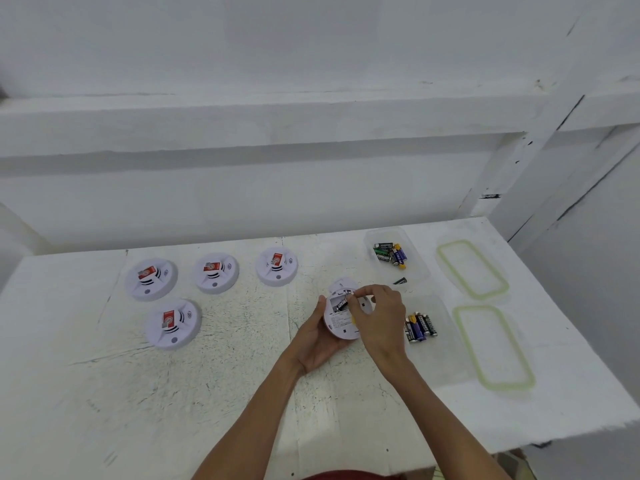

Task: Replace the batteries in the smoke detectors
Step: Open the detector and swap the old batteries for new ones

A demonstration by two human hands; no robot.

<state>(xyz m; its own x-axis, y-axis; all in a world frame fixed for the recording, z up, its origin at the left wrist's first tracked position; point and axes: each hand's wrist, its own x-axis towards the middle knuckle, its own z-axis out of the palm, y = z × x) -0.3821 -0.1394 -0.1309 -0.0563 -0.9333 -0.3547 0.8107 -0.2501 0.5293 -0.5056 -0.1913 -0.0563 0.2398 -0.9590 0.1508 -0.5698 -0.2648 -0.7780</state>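
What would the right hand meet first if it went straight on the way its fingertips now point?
The battery in the open back of the smoke detector that the left hand holds; the right hand seems to pinch it, though depth is unclear.

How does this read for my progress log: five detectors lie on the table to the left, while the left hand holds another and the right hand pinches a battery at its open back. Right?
Not quite. The head view shows four detectors, not five, lying on the table to the left. The rest holds: the left hand holds another detector, and the right hand pinches a battery at its open back.
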